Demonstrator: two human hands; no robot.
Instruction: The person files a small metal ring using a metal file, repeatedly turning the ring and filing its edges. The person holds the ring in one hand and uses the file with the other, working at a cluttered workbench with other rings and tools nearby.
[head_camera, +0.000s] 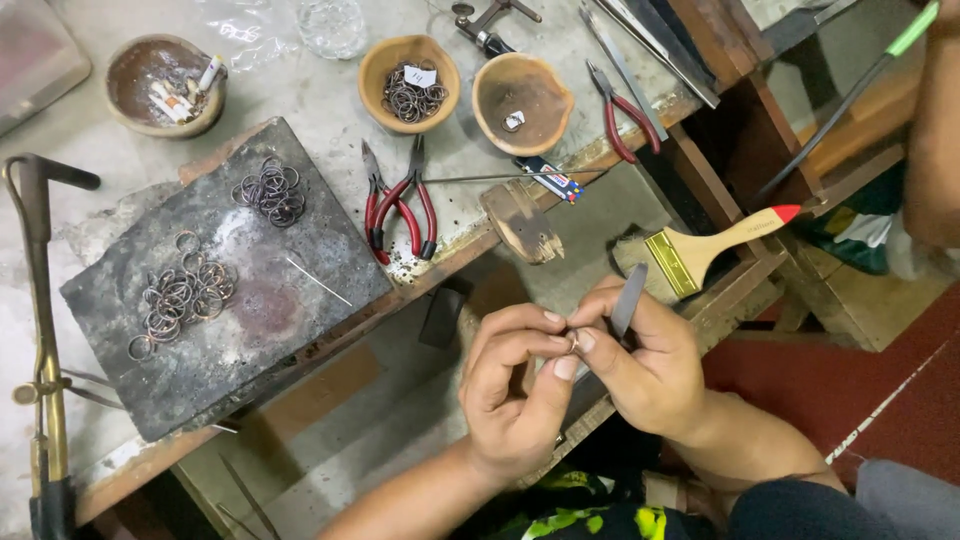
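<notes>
A: We start at the grip. Our left hand (515, 385) pinches a tiny ring (573, 342) between thumb and forefinger, fingertips closed on it. The ring is small, and mostly hidden by the fingers.

B: And our right hand (640, 365)?

A: Closed around a flat grey file (628, 298), its blade sticking up past the knuckles. The right thumb tip presses against the ring too, so both hands meet at that one spot, held out in front of the bench edge.

B: We note what lies nearest. Just beyond the file, a paintbrush (700, 250) with a pale wooden handle and red tip. To its left, a worn wooden bench pin (520, 222) jutting from the workbench (330, 100).

A: Further out, a dark soldering slab (230, 280) carrying two clusters of wire rings (185, 295), with a thin wire lying beside them. Two red-handled pliers (400, 205) rest just right of the slab, a third pair near the bench's right edge.

B: At the back, a clay bowl of rings (410, 82) with a paper tag, a second clay bowl (522, 102) holding one small piece, and a brown dish (165, 85) at the left.

A: A torch (45, 340) runs along the far left edge. Another person's arm (935, 140) shows at upper right, well apart from our hands.
</notes>
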